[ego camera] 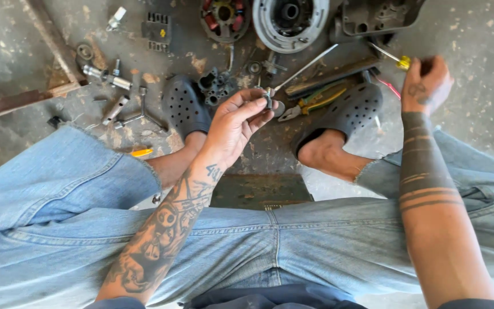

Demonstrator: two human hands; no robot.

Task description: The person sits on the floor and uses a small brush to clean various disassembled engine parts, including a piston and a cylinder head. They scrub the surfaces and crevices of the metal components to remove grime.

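Observation:
My left hand is raised over my left foot and pinches a small dark metal part between thumb and fingertips. A thin metal rod runs up and right from that part. My right hand is closed around the yellow handle of a screwdriver, whose shaft points up-left toward a dark engine cover. Both forearms are tattooed. I sit in blue jeans with black clogs on my feet.
On the concrete floor lie a round silver housing, a stator with red coils, pliers with green-yellow grips, sockets and wrench pieces, and a rusty angle bar. A green stool edge shows between my legs.

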